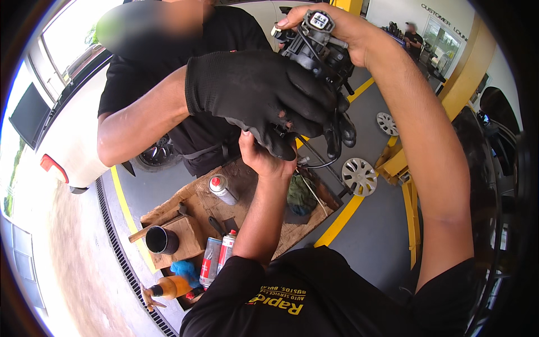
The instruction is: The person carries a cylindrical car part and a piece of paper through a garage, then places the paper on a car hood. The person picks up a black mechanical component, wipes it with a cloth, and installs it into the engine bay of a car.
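Raised at the top, my right hand [351, 42] grips a grey and black engine part [321, 53] that looks like a throttle body, with a white-faced electrical connector and a thin cable. A co-worker's black-gloved hand [252, 92] reaches in from the left across the part's near side and hides much of it. Just below that glove is my left hand [263, 157], thumb up and fingers curled; the glove covers most of its fingers, so what they hold is hidden. A black hose [321, 165] hangs near my left hand.
Below is a cardboard-covered work surface [247, 196] with a spray can [223, 189], two more cans, a black cup [161, 240], an orange spray bottle [171, 287] and a green cloth [301, 195]. Wheel covers [359, 177] lie near a yellow lift [412, 208]. A co-worker [224, 28] stands opposite.
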A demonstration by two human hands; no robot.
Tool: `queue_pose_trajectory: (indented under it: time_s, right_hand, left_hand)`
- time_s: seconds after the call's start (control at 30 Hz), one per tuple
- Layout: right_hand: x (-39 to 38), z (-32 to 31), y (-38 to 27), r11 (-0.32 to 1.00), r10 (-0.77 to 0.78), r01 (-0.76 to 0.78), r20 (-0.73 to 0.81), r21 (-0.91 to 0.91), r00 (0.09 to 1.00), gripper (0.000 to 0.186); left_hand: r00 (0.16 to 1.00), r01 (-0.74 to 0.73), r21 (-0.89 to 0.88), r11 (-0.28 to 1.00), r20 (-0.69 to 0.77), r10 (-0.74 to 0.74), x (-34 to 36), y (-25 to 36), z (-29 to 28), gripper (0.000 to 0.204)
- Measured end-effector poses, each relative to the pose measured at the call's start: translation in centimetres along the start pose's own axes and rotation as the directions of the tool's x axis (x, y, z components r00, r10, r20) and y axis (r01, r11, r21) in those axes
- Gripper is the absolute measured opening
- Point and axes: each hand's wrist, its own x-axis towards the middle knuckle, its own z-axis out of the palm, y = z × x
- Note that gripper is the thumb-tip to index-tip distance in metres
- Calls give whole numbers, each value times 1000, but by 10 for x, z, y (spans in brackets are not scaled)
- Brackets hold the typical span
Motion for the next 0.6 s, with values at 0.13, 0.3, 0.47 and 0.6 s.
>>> queue_pose_trajectory:
  time_s: [0.13,0.3,0.47,0.6]
  right_hand:
    - [-8,4,1,999,-33,33,-24,-31,999,38]
    - [-7,-12,17,995,-59,51,-99,-84,993,38]
    - [7,-24,19,996,-20,5,-167,-87,986,34]
    - [9,-34,7,991,134,-135,-95,1,986,27]
  left_hand:
    - [995,-68,26,997,72,66,-13,-11,7,63]
    - [991,-32,-60,998,-135,24,3,-15,7,58]
    - [983,21,-66,998,-178,-33,-3,-24,6,60]
    - [952,61,-33,998,-298,-69,-5,-22,45,64]
